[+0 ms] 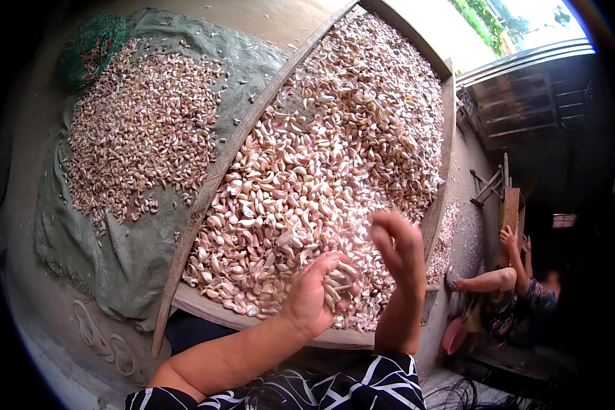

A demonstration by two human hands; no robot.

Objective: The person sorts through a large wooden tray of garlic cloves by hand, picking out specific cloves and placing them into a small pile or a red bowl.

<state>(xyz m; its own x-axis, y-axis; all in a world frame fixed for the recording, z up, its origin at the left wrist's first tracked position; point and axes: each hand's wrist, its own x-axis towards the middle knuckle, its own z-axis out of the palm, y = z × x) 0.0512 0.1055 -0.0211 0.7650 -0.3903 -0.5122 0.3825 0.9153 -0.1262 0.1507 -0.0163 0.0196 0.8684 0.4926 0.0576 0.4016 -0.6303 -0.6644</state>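
Garlic cloves (273, 198) fill a wooden-framed tray (215, 313) in front of me. Over its near end, my left hand (309, 295) is cupped around a small handful of garlic cloves (339, 283), which show between the thumb and fingers. To the right of it and slightly higher, my right hand (400, 244) is raised above the cloves with its fingers curled in. Whatever those fingers hold, if anything, is hidden. The two hands are apart.
On the left, a green sheet (133, 263) on the ground bears more cloves (140, 130); a green mesh basket (94, 51) stands at its far corner. Sandals (92, 331) lie at lower left. At right, another person (506, 287) sits near a wooden board (511, 208) and a pink basin (453, 336).
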